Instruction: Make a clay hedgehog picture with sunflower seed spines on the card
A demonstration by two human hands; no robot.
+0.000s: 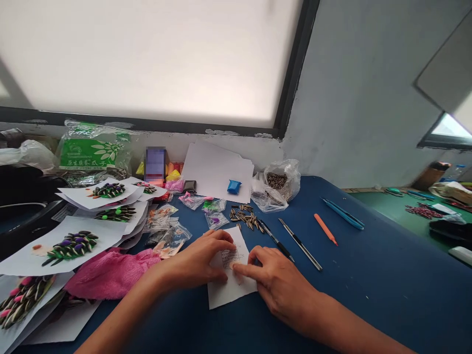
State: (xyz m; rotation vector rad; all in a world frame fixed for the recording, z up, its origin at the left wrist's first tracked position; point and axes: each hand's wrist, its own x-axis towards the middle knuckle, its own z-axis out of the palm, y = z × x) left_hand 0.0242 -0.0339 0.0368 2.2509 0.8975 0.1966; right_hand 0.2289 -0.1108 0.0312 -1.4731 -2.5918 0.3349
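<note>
A sheet of white paper point(221, 296) with a small block of pencil lines or markings on it lies on the blue tabletop in front of me. My left hand point(199, 258) rests over the paper's left side, thumb and fingers apart and bent, nothing in its grasp. From the right, my right hand point(278, 280) reaches in with its index finger stretched out, the tip touching a small peach-coloured patch near the middle of the paper. Its other fingers are curled at the paper's right edge. Loose striped sunflower seeds point(248, 219) lie just beyond the paper.
Right of the paper lie a black pen point(276, 239), a craft knife point(300, 244), an orange marker point(325, 229) and blue tweezers point(342, 213). A seed bag point(276, 181) stands behind. Seed-decorated sheets point(70, 241), a pink cloth point(112, 275) and clay packets point(173, 236) crowd the left.
</note>
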